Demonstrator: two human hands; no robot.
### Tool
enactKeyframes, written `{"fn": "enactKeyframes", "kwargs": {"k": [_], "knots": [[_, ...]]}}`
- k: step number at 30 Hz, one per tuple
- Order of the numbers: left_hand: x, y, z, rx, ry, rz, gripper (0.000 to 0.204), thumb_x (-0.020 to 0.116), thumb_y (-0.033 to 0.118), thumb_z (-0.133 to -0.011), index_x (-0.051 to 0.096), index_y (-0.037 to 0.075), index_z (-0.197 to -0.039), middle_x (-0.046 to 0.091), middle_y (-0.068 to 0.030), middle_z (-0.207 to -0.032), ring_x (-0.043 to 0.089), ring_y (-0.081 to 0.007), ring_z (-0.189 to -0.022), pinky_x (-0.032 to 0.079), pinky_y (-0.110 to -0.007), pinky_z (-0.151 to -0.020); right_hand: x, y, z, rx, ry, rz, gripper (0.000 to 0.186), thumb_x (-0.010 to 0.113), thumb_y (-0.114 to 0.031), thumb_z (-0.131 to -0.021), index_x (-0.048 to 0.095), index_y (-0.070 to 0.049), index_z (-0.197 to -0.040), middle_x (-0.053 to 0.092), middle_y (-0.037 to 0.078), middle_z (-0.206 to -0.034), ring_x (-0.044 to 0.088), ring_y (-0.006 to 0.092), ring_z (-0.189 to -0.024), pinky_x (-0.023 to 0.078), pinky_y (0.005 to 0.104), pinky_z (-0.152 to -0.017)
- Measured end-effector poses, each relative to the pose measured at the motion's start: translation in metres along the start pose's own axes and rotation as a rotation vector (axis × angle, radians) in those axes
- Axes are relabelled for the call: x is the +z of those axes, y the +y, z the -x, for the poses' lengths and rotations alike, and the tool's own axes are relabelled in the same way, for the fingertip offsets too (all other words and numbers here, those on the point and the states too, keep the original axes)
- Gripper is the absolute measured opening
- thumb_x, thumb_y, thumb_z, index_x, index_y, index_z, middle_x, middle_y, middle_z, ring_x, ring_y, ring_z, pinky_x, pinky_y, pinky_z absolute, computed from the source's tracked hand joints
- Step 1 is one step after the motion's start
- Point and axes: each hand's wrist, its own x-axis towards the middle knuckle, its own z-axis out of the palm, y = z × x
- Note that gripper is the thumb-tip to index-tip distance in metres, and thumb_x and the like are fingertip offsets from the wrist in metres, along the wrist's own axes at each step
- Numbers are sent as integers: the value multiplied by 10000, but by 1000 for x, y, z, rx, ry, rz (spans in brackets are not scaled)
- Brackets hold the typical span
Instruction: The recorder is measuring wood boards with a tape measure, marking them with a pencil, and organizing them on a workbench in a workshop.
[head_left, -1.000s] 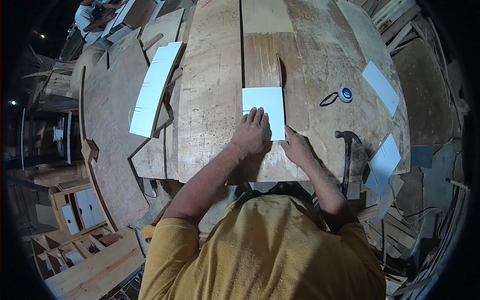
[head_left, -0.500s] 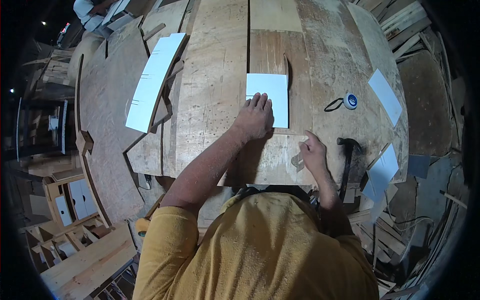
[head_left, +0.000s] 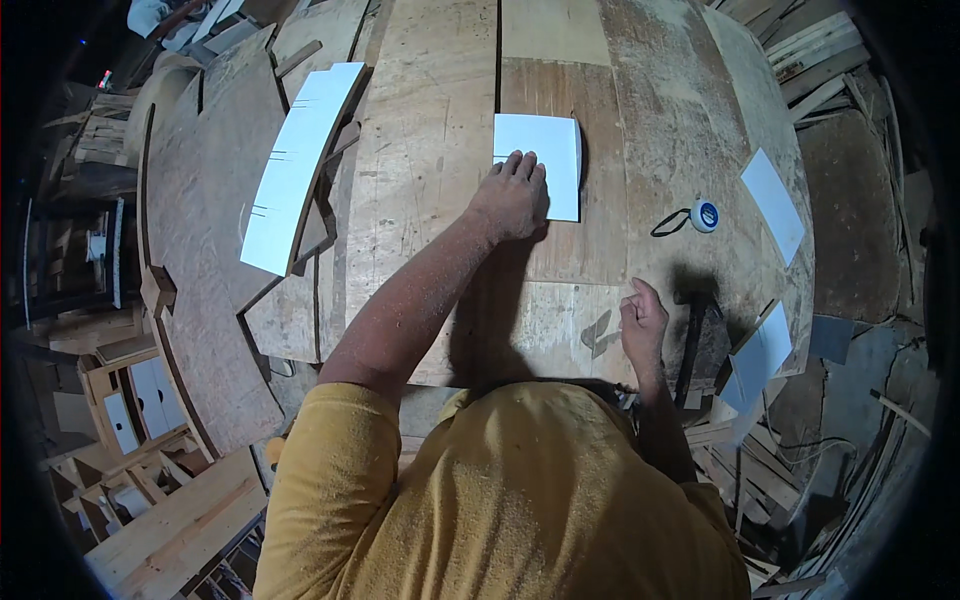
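As L hand (head_left: 510, 203) lies flat, fingers straight, on panel (head_left: 549, 150), prob. to steady it | R hand (head_left: 644, 325) half-curled, nothing seen held, @ panel's 5 o'clock

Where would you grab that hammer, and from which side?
Probably by its handle, coming from the near side: it is long and slim and points toward the near edge of the bench, with the head at the far end.

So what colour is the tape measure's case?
The case is white with a blue centre; head view.
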Motion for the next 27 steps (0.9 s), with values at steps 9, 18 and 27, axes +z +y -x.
{"fn": "enactKeyframes", "kwargs": {"k": [9,18,27], "knots": [[-1,-15,-22,-3,1,-13,811,696,358,-747,387,-25,-1391,360,-244,-1467,342,-407,-1368,339,-469,-1112,0,0,1,25,-4,-13,346,616,14,-838,580,5,-1182,641,96,-763,590,137,-658,496,282,-646],[-3,-28,-45,-32,-40,-30,861,707,383,-733,357,6,-1424,331,-217,-1496,317,-384,-1389,316,-454,-1131,0,-2,1,-42,24,3,321,624,29,-833,586,18,-1151,619,89,-727,570,135,-623,486,280,-617],[-8,-56,-88,-19,-55,-59,845,688,393,-746,358,12,-1424,336,-209,-1496,320,-376,-1390,318,-449,-1131,-1,-15,0,-127,21,59,339,574,71,-846,548,14,-1179,541,27,-677,480,76,-594,412,234,-550]]}}
